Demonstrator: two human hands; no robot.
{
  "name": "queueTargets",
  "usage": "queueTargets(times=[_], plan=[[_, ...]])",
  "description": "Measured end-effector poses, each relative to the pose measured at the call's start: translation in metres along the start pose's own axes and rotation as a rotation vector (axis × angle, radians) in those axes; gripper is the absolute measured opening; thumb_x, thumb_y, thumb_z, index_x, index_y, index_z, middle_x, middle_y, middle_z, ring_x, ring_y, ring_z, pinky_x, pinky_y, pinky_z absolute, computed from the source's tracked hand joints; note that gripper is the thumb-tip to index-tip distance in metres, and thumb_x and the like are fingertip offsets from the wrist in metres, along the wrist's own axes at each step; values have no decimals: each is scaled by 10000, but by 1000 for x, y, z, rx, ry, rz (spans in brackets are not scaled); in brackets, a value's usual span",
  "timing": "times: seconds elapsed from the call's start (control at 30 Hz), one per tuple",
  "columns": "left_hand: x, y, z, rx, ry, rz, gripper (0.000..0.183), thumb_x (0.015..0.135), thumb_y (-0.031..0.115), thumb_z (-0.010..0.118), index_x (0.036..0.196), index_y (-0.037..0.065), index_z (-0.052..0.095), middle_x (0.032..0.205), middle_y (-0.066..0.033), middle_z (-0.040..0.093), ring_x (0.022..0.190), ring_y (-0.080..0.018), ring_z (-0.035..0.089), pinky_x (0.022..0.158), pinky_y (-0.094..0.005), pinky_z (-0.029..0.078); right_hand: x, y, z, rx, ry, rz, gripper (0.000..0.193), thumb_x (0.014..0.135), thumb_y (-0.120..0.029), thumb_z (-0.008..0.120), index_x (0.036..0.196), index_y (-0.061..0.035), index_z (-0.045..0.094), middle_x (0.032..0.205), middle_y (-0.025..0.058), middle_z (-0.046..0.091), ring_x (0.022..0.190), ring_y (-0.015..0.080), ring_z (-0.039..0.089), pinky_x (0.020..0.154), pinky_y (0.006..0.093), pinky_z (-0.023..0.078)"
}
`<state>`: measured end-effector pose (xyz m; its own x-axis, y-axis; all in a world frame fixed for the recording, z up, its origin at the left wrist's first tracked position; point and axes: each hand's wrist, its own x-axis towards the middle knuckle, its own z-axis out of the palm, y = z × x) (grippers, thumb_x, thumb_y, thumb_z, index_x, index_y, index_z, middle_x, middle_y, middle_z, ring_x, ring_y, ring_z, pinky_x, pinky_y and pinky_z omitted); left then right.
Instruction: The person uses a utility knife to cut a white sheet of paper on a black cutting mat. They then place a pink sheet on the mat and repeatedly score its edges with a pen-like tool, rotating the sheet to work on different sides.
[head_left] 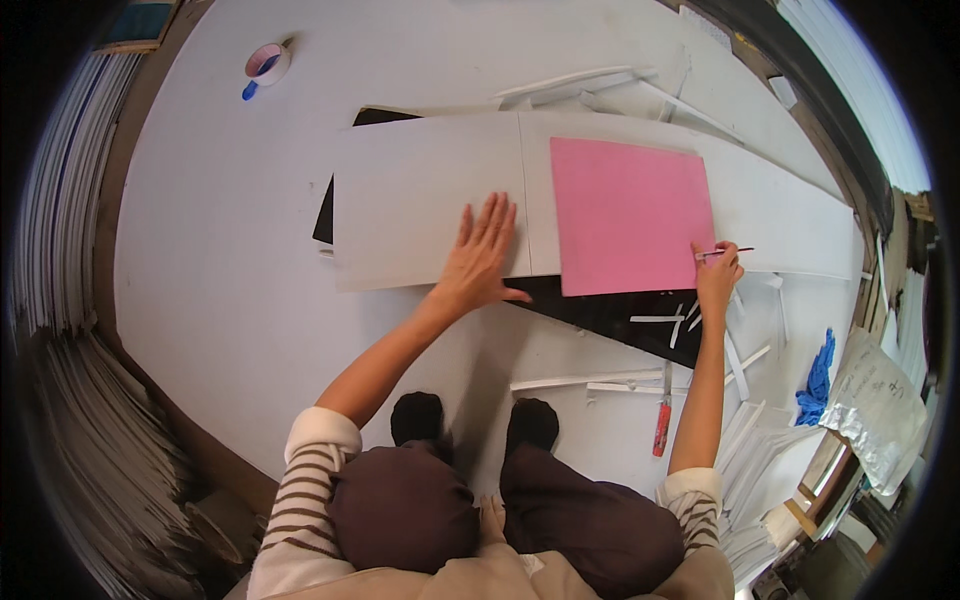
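Note:
A long white board [430, 180] lies crosswise in front of me, with a thin line across it near the middle. On its right half rests a flat pink square sheet [635, 218]. My left hand [480, 252] is spread flat on the white board, left of the pink sheet, with the thumb over its near edge. At the sheet's near right corner, my right hand [717, 280] pinches a thin pencil [740, 250], its fingers touching the sheet. Underneath the white board is a black board [600, 318], mostly covered.
A red-handled cutter [661, 430] lies near my right forearm, among white offcut strips [590, 383]. Farther right is a crumpled blue cloth or glove [817, 380]. A roll of tape [268, 64] sits far left. Stacked sheets [75, 190] line the left side.

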<state>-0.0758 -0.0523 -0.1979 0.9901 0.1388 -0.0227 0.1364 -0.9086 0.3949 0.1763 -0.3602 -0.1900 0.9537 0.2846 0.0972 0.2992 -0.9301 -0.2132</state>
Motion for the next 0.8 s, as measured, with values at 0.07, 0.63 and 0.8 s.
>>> queueTargets(times=[0.07, 0.63, 0.8], plan=[[-11, -13, -4, 63, 17, -14, 1168, 648, 615, 710, 1448, -64, 196, 1531, -193, 201, 1443, -294, 142, 1157, -519, 103, 8, 10, 6, 40, 29, -1, 568, 792, -407, 727, 1107, -22, 451, 1100, 200, 555, 1055, 359, 498, 928, 453, 346], [-131, -138, -69, 181, 6, -111, 894, 808, 554, 611, 1487, 113, 231, 1545, -41, 241, 1428, -195, 209, 1163, -502, 136, -70, -134, 11, 437, -229, -109, 491, 788, -226, 753, 1058, 17, 423, 1059, 215, 481, 995, 361, 480, 880, 448, 391], [-166, -164, -85, 82, 135, -232, 697, 831, 462, 637, 1406, 154, 391, 1455, -35, 366, 1371, -212, 297, 1126, -552, 173, -86, -185, 14, 325, -223, -376, 617, 768, -257, 766, 1195, 11, 409, 1096, 160, 482, 1066, 335, 427, 945, 451, 345]])
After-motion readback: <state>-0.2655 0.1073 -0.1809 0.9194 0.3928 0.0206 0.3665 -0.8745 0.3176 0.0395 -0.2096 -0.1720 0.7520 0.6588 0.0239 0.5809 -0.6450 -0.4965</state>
